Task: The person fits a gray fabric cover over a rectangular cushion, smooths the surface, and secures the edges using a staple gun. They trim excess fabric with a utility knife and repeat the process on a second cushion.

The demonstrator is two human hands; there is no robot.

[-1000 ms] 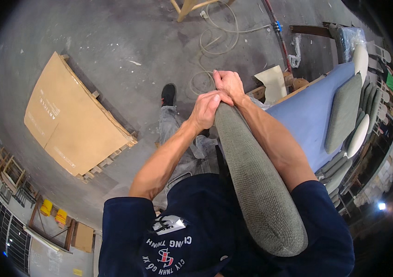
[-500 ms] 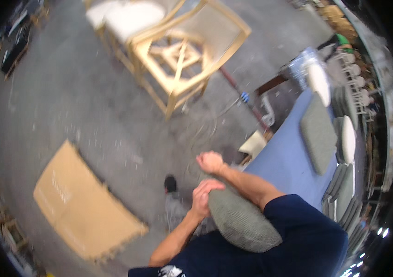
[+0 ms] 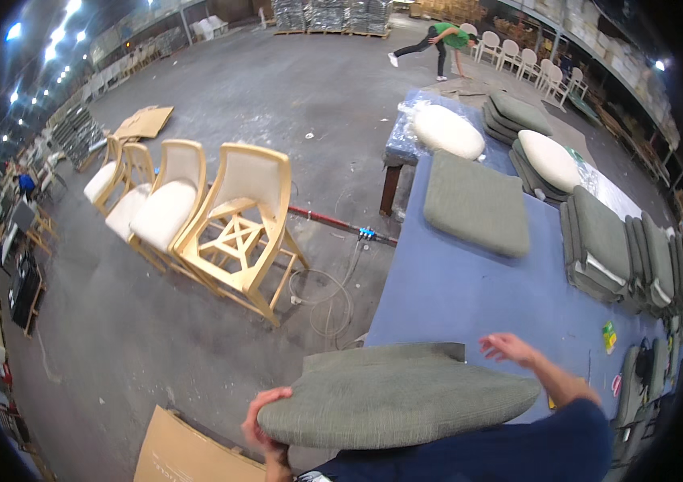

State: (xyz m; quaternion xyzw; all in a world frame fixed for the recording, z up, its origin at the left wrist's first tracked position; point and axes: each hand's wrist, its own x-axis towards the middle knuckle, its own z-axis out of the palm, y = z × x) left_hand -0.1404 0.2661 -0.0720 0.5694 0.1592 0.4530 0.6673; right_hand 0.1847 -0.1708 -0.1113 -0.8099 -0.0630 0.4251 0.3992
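A grey-green padded seat cushion (image 3: 397, 398) is held across the front of my body, above the near edge of the blue-covered table. My left hand (image 3: 265, 414) is closed on its left end, fingers over the top edge. Past the cushion's far right side is my right hand (image 3: 510, 349), raised over the table, its fingers apart and nothing visible in them. On the blue table (image 3: 454, 297) another grey-green cushion (image 3: 478, 202) lies flat, beyond my right hand.
Stacks of grey-green cushions (image 3: 598, 241) and white cushions (image 3: 447, 132) sit along the table. Left stand wooden chairs, the nearest a seatless frame (image 3: 237, 241). A red pipe (image 3: 329, 218) and loose hose (image 3: 333, 301) cross the floor. Cardboard (image 3: 189, 454) lies near me. A person (image 3: 442, 44) bends far off.
The view has swung up toward the table and chairs. The cushion has gone from tilted against my body to lying crosswise; my right hand has opened and moved right, over the table.
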